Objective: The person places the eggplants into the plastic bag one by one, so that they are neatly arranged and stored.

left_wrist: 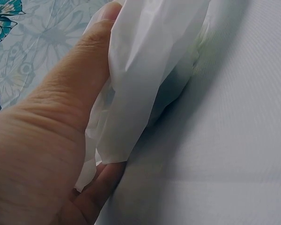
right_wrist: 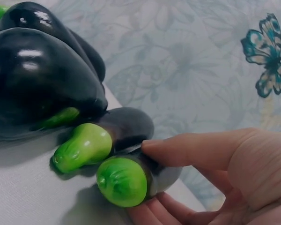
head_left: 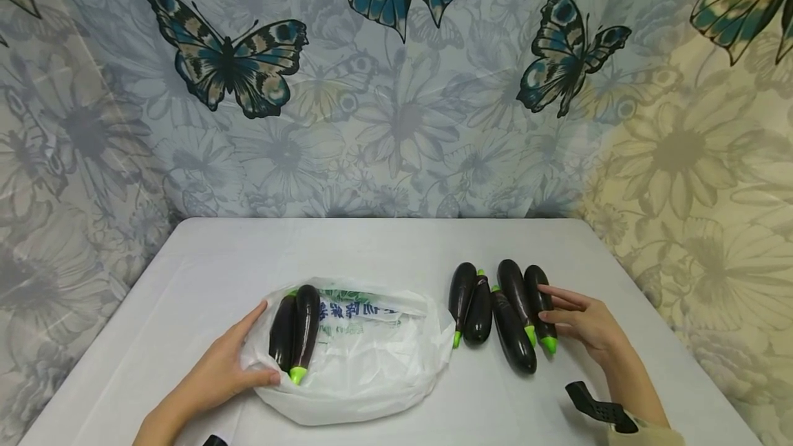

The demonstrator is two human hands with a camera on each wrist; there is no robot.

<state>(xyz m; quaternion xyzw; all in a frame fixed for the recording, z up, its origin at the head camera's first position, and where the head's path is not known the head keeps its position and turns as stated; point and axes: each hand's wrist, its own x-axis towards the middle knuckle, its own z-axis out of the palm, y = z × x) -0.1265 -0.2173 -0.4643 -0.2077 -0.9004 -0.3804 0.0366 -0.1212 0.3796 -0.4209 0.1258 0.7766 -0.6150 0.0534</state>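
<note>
A white plastic bag (head_left: 384, 384) lies wide open on the table, with green and blue print inside. Two dark eggplants, one glossy in front (head_left: 306, 325) and one beside it (head_left: 282, 336), lie in its left part. My left hand (head_left: 219, 363) holds the bag's left side, the plastic between thumb (left_wrist: 79, 70) and fingers. To the right of the bag, my right hand (head_left: 588, 329) grips the rightmost eggplant (head_left: 536, 281), thumb on one side and fingers on the other. The green cap (right_wrist: 122, 182) of that eggplant faces the right wrist camera.
Several more eggplants (head_left: 513, 336) lie close together between the bag and my right hand, caps pointing different ways. Beneath everything is a white-covered table (head_left: 372, 246). Butterfly-patterned cloth (head_left: 403, 157) hangs behind it and at both sides.
</note>
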